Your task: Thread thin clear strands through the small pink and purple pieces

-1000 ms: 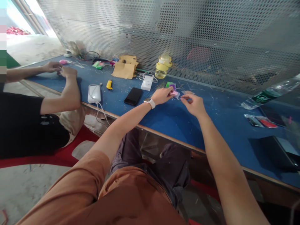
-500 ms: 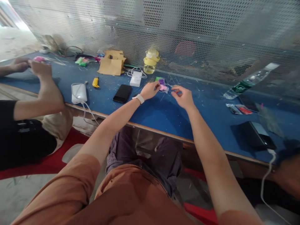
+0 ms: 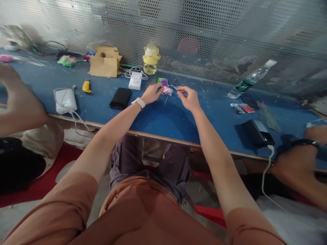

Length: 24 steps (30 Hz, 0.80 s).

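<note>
My left hand (image 3: 152,93), with a pale band on its wrist, is closed in a pinch above the blue table. A thin white strand (image 3: 171,85) arcs from its fingertips across to my right hand (image 3: 189,97), whose thumb and forefinger pinch the other end. Right beside the left fingertips is a small soft-looking pink piece (image 3: 167,89); I cannot tell whether it is held or lies on the table. Just behind it are small purple (image 3: 164,82) and green packets.
Left of my hands are a black phone-like slab (image 3: 120,98), a white power bank (image 3: 65,101), a yellow cutter (image 3: 87,86) and a brown paper bag (image 3: 104,64). A yellow-lidded bottle (image 3: 151,59) stands behind. Rightward are a tilted water bottle (image 3: 251,80), a black device (image 3: 258,132) and another person's arm (image 3: 298,166).
The view has swung right, so the table things sit further left. My right hand has come closer to the left, now pinching the white strand. A co-worker's arm shows more at right.
</note>
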Tool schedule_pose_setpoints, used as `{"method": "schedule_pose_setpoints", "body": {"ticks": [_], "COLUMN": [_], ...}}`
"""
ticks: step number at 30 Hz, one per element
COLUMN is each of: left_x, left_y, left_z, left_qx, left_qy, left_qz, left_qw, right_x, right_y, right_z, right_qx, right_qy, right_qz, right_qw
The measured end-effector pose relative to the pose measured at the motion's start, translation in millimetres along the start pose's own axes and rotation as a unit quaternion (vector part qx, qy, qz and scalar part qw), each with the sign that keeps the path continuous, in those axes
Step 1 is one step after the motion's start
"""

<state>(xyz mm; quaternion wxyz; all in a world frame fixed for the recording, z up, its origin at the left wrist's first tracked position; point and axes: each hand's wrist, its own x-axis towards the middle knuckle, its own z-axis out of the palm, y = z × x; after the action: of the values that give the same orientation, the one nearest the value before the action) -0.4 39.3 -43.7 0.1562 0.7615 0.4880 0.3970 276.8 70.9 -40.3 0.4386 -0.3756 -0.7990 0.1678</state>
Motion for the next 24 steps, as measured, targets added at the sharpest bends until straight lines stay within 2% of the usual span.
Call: {"method": "schedule_pose_setpoints", "body": {"ticks": [9, 13, 17, 21, 24], "left_x": [-1, -2, -3, -5, -6], "left_y": [-3, 2, 9, 16, 19], "left_z": [-3.5, -6.8, -7.6, -8.0, -8.8], "left_qx": [0.002, 0.007, 0.016, 0.027, 0.027], "left_qy": [-0.022, -0.024, -0.023, -0.019, -0.005], "left_qz": [-0.009, -0.017, -0.022, 0.003, 0.039], "left_qw": [1.000, 1.000, 0.999, 0.999, 0.999], "right_x": [-1, -1, 0, 1, 2], "right_y": [-5, -3, 2, 6, 4], "right_z": [0, -1, -4, -4, -2], "right_qx": [-0.023, -0.031, -0.057, -0.077, -0.046], "right_qy": [0.016, 0.043, 0.043, 0.059, 0.024], "right_qz": [-0.020, -0.028, -0.025, -0.001, 0.017], "right_qw": [0.999, 0.998, 0.997, 0.995, 0.998]}}
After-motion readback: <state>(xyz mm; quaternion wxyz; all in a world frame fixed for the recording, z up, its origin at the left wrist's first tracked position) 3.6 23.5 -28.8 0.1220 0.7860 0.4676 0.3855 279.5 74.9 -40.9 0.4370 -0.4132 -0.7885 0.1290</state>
